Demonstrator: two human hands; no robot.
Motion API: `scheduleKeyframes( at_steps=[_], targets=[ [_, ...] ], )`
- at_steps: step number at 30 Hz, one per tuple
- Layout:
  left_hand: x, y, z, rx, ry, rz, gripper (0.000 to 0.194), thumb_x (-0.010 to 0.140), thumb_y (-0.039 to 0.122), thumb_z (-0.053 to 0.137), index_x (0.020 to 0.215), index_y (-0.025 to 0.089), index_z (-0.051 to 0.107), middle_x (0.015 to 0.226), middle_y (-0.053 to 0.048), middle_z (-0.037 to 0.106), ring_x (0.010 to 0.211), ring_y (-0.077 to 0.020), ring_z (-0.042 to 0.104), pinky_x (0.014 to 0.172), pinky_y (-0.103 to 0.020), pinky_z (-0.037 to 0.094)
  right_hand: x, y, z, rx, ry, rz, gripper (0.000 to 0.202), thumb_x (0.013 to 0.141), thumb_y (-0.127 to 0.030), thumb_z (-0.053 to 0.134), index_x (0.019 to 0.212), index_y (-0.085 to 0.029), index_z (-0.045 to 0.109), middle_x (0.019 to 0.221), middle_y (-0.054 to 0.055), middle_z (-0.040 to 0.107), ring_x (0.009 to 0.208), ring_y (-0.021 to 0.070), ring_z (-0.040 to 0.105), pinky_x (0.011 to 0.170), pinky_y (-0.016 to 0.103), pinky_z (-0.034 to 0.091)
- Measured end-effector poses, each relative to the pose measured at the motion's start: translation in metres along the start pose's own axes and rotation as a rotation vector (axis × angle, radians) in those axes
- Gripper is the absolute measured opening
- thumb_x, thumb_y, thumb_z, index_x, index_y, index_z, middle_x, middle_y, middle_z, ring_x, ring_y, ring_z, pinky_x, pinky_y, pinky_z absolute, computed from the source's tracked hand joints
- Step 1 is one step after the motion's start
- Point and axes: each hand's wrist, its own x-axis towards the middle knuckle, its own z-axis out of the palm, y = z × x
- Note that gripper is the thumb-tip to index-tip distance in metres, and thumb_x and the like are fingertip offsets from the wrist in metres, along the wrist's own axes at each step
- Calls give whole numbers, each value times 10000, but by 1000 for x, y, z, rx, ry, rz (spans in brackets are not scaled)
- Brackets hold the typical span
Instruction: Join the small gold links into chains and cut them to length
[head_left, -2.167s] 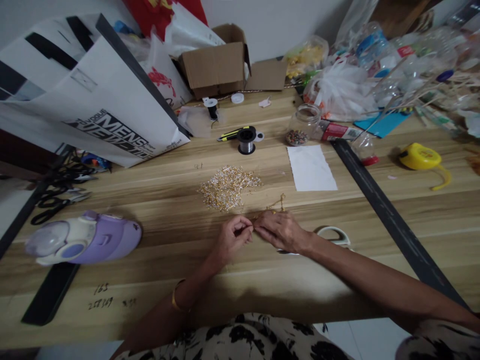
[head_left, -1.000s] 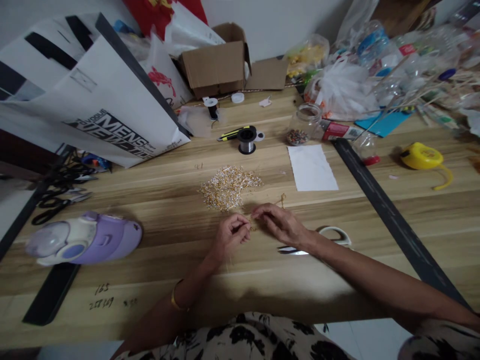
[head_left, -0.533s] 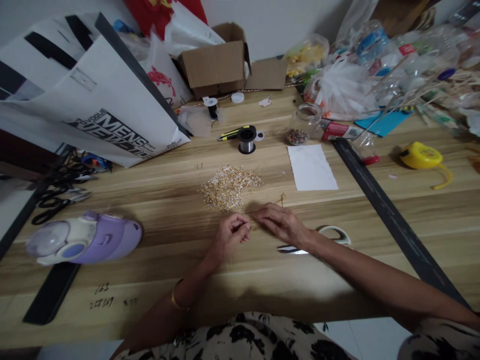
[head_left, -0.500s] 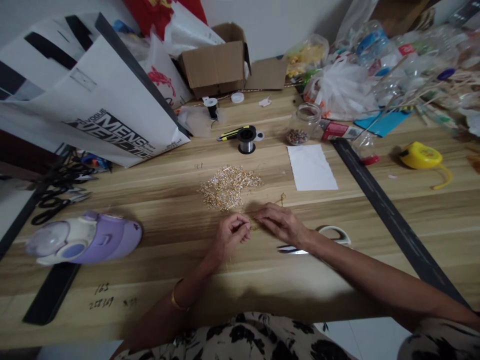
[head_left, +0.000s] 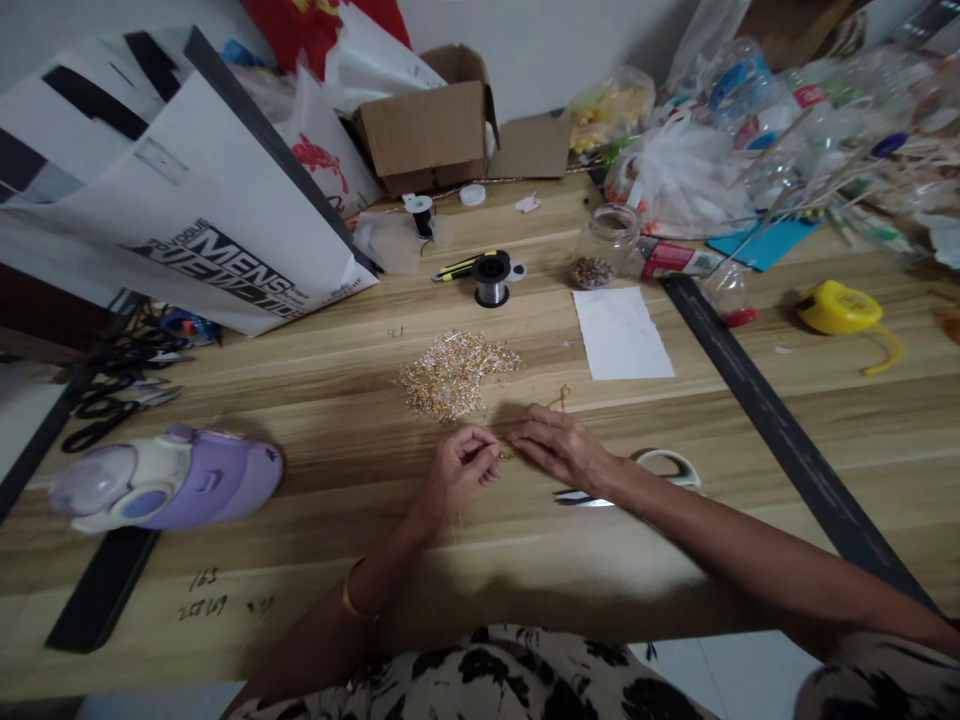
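My left hand (head_left: 463, 462) is closed in a pinch just in front of a pile of small gold and clear beads (head_left: 454, 375). A fine pale thread or wire (head_left: 459, 515) trails below it. Close by on the right, my right hand (head_left: 559, 445) rests low over the table, fingers together on a thin gold beaded strand (head_left: 506, 456). One end of that strand shows beyond the fingers, the middle is covered. Scissors (head_left: 667, 468) with pale handles lie partly under my right forearm.
Behind the beads stand a spool of silver wire (head_left: 491, 285) and a yellow-black cutter (head_left: 461, 267). White paper (head_left: 624, 335) and a bead jar (head_left: 604, 250) are at right. A purple bottle (head_left: 202, 480) lies left, near a large paper bag (head_left: 225, 220). A yellow tape measure (head_left: 840, 305) is far right.
Both hands stay almost in place, with only a very slight shift of the right fingers. The whole view has moved a little.
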Motion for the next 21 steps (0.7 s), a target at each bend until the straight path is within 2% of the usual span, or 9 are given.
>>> scheduleKeyframes(
  at_steps=[10,21],
  targets=[
    [0,2,1,10,7,0,241,719,361,664,737,145,558,518,32,568,450,-67,492,452,-180,403,1,-6,-3,-81,29,-24,89,919,-196,476,907,-163,558,805,62,555,702,148,513,593,245,429],
    [-1,3,1,17,10,-4,251,719,372,670,720,146,560,516,32,565,451,-66,491,456,-180,403,-1,-7,-3,-109,30,-42,66,906,-199,498,880,-173,553,776,52,566,682,148,516,583,246,404]
  ],
)
